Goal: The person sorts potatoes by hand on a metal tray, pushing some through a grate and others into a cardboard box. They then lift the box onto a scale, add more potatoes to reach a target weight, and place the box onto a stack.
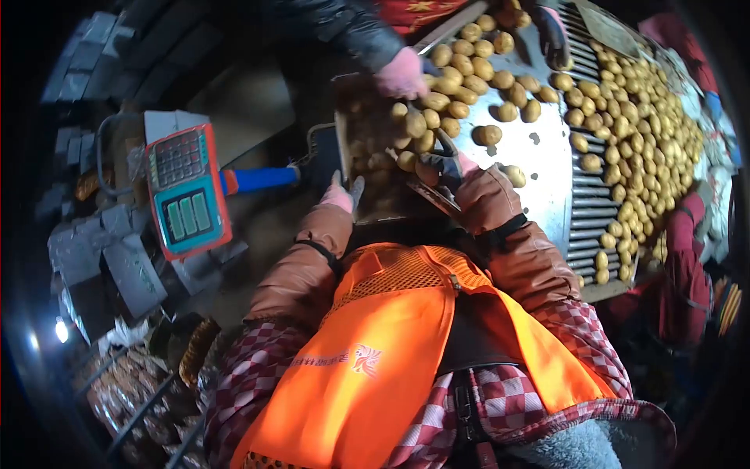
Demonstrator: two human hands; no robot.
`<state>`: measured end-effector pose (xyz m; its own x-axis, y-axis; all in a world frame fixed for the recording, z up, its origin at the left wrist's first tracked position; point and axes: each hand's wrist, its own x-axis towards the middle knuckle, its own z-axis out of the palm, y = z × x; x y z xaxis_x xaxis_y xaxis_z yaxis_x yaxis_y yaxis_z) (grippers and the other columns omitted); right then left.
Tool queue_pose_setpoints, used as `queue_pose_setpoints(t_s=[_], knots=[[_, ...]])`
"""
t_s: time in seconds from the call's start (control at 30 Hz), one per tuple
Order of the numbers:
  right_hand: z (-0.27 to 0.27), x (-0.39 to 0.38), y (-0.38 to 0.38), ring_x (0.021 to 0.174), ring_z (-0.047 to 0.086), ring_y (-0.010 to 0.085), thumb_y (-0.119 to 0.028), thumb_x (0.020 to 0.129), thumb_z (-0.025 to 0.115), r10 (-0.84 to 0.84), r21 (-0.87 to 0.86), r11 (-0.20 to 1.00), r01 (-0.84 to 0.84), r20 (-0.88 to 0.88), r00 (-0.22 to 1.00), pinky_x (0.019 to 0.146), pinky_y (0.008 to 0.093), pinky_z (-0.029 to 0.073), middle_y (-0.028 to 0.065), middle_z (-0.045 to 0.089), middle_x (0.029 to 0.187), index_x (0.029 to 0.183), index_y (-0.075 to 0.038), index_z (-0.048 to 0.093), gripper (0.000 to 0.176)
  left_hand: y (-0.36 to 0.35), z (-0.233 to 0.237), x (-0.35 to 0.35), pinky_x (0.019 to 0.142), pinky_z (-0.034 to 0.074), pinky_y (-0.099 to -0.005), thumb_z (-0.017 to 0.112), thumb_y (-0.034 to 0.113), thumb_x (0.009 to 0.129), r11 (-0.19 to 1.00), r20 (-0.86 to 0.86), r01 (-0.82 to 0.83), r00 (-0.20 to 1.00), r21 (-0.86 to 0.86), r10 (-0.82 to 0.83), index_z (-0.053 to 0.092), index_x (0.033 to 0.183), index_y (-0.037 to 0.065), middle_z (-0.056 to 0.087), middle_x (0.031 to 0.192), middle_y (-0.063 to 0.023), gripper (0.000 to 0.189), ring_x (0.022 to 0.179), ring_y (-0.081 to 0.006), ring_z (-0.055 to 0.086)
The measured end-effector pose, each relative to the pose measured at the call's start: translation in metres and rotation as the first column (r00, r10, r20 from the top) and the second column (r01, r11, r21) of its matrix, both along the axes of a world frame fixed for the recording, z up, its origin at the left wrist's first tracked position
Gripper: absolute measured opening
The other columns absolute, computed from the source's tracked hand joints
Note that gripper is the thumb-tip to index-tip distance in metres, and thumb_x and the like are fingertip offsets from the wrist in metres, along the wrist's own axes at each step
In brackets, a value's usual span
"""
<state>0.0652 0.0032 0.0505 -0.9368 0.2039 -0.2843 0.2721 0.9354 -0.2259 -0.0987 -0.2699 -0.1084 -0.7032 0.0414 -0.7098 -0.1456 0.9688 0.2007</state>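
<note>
A box [341,129] stands at the lower end of a metal sorting table, with potatoes [380,162] lying dim inside it. My left hand [344,195], in a pink and grey glove, grips the box's near left rim. Across from it, my right hand [447,168], in a glove with dark fingers, is closed at the box's right edge, beside a potato [407,161]; its fingertips are partly hidden. More potatoes [449,82] run down the bright metal surface [539,168] to the box. A co-worker's pink-gloved hand [404,74] reaches over them from the far side.
A scale display with a keypad [190,191] stands on a blue post [266,178] at left. Many potatoes [641,148] rest on the slatted rollers [590,223] to the right. Another dark-gloved hand [555,43] is at the table's top. Bagged goods [141,391] sit lower left.
</note>
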Motion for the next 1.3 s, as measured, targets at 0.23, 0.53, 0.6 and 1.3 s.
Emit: queue_pose_setpoints(t_s=[0.23,0.53,0.6,1.3], knots=[[-0.122,-0.034,0.026,0.120,0.055,0.0199,-0.005,0.093,0.065,-0.529,-0.958,-0.030,0.284,0.257,0.809,0.101,0.0329,0.045,0.0087,0.059,0.131,0.147,-0.005,0.041,0.059,-0.011,0.011,0.016,0.105,0.042,-0.0476,0.056,0.068,0.084,0.991,-0.092,-0.135,0.987,-0.004,0.134,0.026,0.154,0.019,0.055,0.137,-0.0221,0.091,0.125,-0.0370,0.054],[-0.137,0.024,0.055,0.122,0.055,0.0216,-0.006,0.094,0.062,-0.593,-0.848,0.255,0.464,0.242,0.768,0.104,0.0325,0.044,0.0112,0.059,0.133,0.140,-0.003,0.049,0.048,-0.001,0.001,0.014,0.105,0.043,-0.0440,0.060,0.067,0.082,0.988,-0.108,-0.149,0.982,0.035,0.152,0.026,0.154,0.018,0.055,0.137,-0.0195,0.093,0.126,-0.0339,0.054],[-0.156,0.039,0.067,0.118,0.058,0.0176,-0.013,0.091,0.068,-0.578,-0.851,0.356,0.386,0.124,0.806,0.100,0.0307,0.046,0.0069,0.062,0.128,0.134,-0.004,0.056,0.046,0.002,0.005,0.013,0.107,0.042,-0.0437,0.059,0.067,0.082,0.993,-0.089,-0.118,0.989,0.028,0.120,0.026,0.154,0.017,0.054,0.139,-0.0189,0.093,0.128,-0.0334,0.052],[-0.110,0.093,0.025,0.092,0.064,0.0143,-0.008,0.090,0.069,-0.867,-0.818,0.142,0.557,0.169,0.470,0.073,0.0291,0.052,0.0051,0.068,0.114,0.129,-0.007,0.061,0.039,-0.013,-0.007,-0.054,0.119,0.026,-0.0446,0.062,0.043,0.091,0.984,0.266,0.135,0.959,-0.120,-0.099,0.032,0.153,0.020,0.042,0.151,-0.0159,0.073,0.144,-0.0368,0.031]])
